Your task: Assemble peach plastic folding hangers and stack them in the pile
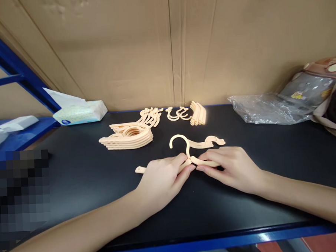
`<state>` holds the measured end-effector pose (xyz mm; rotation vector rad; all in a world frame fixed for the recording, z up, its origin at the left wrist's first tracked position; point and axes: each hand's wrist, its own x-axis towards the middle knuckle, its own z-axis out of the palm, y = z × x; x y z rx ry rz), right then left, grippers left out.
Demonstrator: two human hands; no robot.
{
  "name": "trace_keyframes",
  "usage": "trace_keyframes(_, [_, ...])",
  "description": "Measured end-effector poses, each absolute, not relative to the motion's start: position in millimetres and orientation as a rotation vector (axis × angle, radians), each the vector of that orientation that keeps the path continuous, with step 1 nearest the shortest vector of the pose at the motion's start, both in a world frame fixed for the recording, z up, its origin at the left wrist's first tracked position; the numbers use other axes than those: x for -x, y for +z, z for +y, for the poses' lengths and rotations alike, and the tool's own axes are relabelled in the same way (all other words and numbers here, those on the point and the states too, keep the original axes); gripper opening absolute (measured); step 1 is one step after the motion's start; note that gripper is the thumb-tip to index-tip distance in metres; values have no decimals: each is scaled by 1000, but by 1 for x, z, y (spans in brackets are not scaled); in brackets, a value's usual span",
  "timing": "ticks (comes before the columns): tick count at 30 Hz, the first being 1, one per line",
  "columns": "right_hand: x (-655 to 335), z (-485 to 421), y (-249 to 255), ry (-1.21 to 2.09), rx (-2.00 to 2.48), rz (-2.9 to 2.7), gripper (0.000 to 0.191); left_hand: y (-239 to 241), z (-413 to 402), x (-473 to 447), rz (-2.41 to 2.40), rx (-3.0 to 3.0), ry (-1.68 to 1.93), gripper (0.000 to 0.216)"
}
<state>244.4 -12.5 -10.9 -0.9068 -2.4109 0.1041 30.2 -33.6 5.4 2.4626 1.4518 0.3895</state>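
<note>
A small peach plastic hanger [185, 149] lies on the black table top [84, 181], its hook pointing away from me. My left hand [161, 178] pinches the hanger's left arm, whose tip sticks out beyond the hand. My right hand [231, 166] pinches the right arm close to the hook's stem. The fingertips of both hands nearly meet at the middle. Just behind the hook lies a loose peach arm piece [209, 141].
A stack of peach hanger pieces [129, 137] lies at mid-left, loose hooks [178, 113] and a bundle of curved pieces [198, 113] behind. A tissue pack [79, 112] is at the back left, a clear plastic bag [267, 108] and a bag at right. Cardboard lines the back.
</note>
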Motion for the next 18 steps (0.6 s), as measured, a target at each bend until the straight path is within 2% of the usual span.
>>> trace_keyframes(8, [-246, -10, -6, 63, 864, -2415, 23, 11, -32, -32, 1430, -2494, 342, 28])
trace_keyframes(13, [-253, 2, -2, -101, 638, -2518, 24, 11, -27, -30, 1335, -2570, 334, 25])
trace_keyframes(18, [-257, 7, 0, -103, 578, -2576, 26, 9, -24, -29, 1276, -2659, 339, 26])
